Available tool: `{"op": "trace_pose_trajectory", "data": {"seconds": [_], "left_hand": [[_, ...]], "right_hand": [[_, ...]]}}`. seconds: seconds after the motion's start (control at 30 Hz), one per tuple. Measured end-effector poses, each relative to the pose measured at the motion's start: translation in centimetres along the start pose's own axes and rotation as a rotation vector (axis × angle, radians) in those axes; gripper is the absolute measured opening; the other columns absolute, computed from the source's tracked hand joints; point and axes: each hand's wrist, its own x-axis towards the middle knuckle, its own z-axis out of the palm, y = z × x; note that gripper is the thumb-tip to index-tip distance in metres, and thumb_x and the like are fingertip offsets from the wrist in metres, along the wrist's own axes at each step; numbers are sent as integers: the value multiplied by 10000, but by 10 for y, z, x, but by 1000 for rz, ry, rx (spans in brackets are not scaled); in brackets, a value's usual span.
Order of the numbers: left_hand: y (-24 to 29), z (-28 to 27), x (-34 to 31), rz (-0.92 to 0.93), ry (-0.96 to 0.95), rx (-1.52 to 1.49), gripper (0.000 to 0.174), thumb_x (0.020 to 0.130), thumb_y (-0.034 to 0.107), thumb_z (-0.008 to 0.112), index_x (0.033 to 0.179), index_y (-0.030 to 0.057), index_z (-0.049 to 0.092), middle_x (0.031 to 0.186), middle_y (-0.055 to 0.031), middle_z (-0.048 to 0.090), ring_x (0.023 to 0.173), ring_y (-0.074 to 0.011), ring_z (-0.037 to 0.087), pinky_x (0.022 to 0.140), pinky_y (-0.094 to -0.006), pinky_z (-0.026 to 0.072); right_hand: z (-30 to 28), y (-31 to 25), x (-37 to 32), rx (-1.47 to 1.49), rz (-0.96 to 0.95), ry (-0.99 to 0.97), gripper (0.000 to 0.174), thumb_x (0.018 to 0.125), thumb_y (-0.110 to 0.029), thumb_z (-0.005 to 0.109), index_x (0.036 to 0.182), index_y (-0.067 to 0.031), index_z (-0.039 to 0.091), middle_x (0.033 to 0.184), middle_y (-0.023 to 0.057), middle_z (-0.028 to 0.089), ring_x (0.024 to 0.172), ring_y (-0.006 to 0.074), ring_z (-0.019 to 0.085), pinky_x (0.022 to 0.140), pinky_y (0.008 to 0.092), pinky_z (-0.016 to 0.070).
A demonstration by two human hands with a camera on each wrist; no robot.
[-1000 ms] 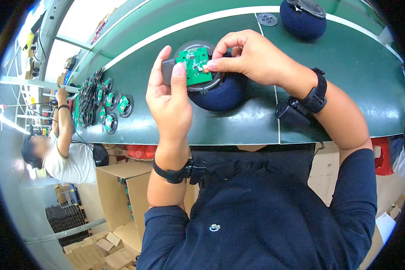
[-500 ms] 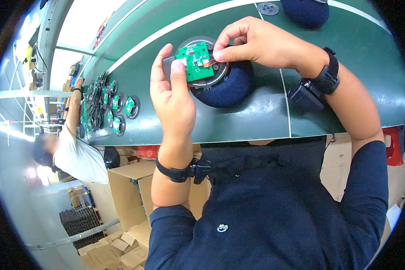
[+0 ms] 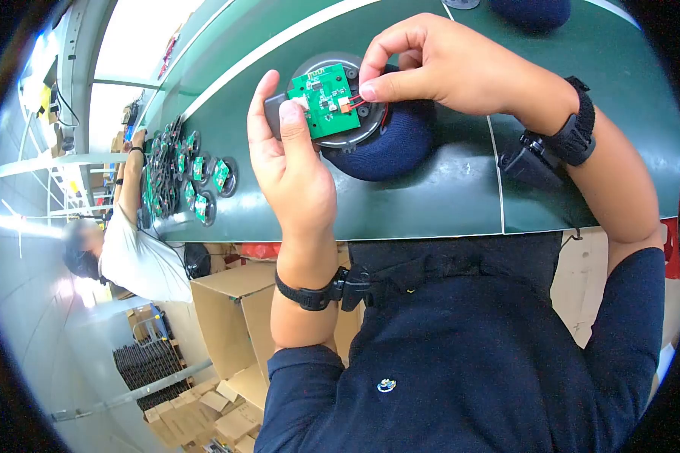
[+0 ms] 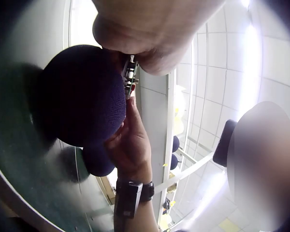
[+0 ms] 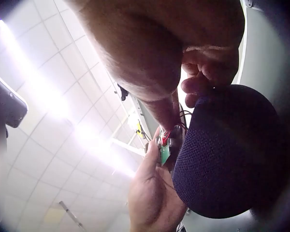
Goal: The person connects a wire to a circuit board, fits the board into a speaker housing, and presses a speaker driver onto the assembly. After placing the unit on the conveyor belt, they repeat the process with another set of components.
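In the head view, a green circuit board (image 3: 325,98) lies over a round dark plastic base on a navy fabric-covered ball (image 3: 400,143). My left hand (image 3: 301,170) grips the board's left side, its thumb on the face and its fingers behind. Thin red and dark wires (image 3: 357,99) run from a small connector (image 3: 345,105) at the board's right edge. My right hand (image 3: 449,72) pinches these wires between thumb and index finger, just off the connector. From the right wrist, the ball (image 5: 227,154) hides part of the board.
Many round bases with green boards (image 3: 221,176) are heaped on the green table (image 3: 446,204) at left. Another navy ball (image 3: 533,11) stands at the far edge. A cardboard box (image 3: 223,325) is below the table. Another person (image 3: 140,249) reaches in at left.
My right thumb and fingertip have shifted from the connector a short way along the wires, which now show between them. My left hand keeps its grip on the board. The head view has shifted.
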Motion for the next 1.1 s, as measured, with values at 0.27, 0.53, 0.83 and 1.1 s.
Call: {"op": "trace_pose_trajectory", "data": {"seconds": [0.27, 0.53, 0.83, 1.1], "left_hand": [[-1, 12, -5, 100, 54, -22, 411, 1046, 119, 480, 1425, -5, 381, 1061, -94, 625, 958, -120, 602, 873, -253, 486], [-3, 13, -9, 134, 88, 1, 385, 1056, 137, 455, 1413, 8, 398, 1081, -121, 616, 997, -182, 614, 917, -329, 510], [-3, 16, -8, 58, 126, 18, 372, 1066, 166, 428, 1387, -21, 415, 1155, -178, 604, 1062, -240, 621, 955, -378, 515], [-2, 6, -2, -43, 95, 8, 387, 1063, 184, 426, 1371, -51, 444, 1252, -233, 571, 1129, -278, 608, 994, -408, 504]], "right_hand": [[-9, -6, 2, 23, 83, -110, 188, 932, -199, 696, 996, -24, 719, 801, -9, 685, 704, 39, 553, 649, 198, 447], [-7, -3, 0, 48, 74, -114, 161, 930, -172, 693, 980, -21, 714, 776, -25, 667, 679, 25, 530, 614, 191, 432], [-6, -8, -12, -86, -143, -37, 230, 928, -232, 690, 930, -2, 696, 731, 17, 647, 645, 59, 524, 587, 234, 435], [-14, 7, -1, 38, -274, -104, 238, 915, -215, 687, 902, 22, 691, 764, 79, 683, 684, 118, 582, 663, 267, 480]]}}
